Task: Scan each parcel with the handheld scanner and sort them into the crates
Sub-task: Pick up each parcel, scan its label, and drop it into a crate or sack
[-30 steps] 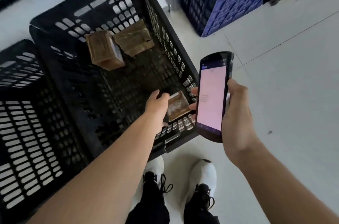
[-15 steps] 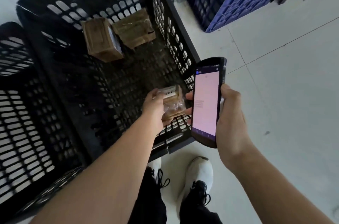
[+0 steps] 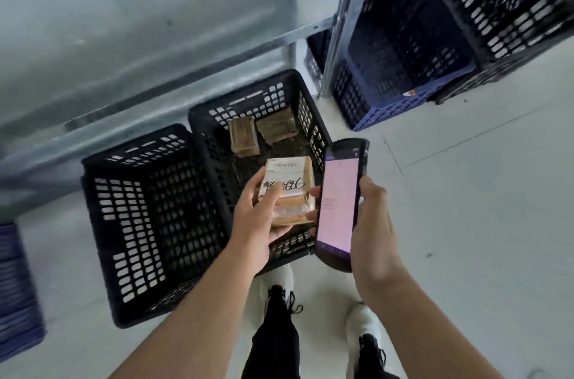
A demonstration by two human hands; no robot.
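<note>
- The left hand [image 3: 259,217] grasps the parcel [image 3: 287,192] above the black crate [image 3: 313,130], label up.
- The right hand [image 3: 369,223] grips the scanner [image 3: 340,207], upright, just right of the parcel, almost touching.
- The scanner's long axis runs alongside the parcel, so it probably needs tilting toward the label.

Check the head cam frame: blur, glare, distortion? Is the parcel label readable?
Head view: motion blur smears the shelf frame and the blue crate near the edges; wide-angle bending shows on the black crates. The scanner screen is blown out pale pink, its text illegible. On the parcel in the left hand, handwriting shows but blurs; printed lines unreadable. Lighting is soft, with no hard shadows.
</note>
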